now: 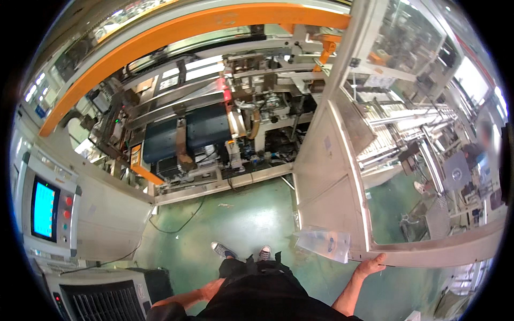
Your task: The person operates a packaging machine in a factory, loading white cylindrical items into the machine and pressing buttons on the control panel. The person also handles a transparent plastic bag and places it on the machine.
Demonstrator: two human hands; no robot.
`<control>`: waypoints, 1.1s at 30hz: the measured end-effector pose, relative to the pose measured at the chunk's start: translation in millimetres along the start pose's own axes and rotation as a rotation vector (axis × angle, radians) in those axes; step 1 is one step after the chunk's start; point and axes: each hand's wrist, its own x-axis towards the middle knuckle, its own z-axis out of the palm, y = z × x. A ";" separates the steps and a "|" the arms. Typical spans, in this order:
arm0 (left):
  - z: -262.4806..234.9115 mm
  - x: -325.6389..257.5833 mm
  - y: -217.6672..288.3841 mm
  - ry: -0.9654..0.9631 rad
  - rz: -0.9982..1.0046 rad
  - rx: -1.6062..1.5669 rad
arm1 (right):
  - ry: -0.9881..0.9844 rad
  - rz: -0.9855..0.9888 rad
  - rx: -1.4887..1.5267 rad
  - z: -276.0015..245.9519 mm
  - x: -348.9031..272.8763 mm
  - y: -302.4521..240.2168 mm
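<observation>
My right hand grips the lower edge of a pale machine door with a large clear window, which stands swung out on the right. Beside that hand, a translucent plastic bag with a small blue print is close to the door's edge; whether it is attached there I cannot tell. My left hand is at the left side of my waist, against my black clothing, its fingers mostly hidden. In front of me lies the machine's open interior, with dark belt surfaces, metal rails and tubing.
An orange beam arches over the machine opening. On the left are a control panel with a lit screen and red buttons, and a vented grey unit. A black cable trails on the green floor. Through the door window, a person shows blurred.
</observation>
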 end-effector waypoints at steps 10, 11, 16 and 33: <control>-19.3 1.2 31.1 -0.040 -0.030 0.039 | 0.049 0.071 0.063 -2.9 3.4 9.9; -15.7 2.2 23.5 -0.049 -0.020 0.032 | 0.042 0.069 0.058 -2.6 3.4 10.0; -18.4 8.5 23.3 -0.075 0.001 0.000 | 0.060 0.108 0.055 -11.9 6.8 29.3; 6.3 2.5 -21.2 -0.065 0.041 0.067 | 0.059 0.146 0.055 -8.7 4.4 18.6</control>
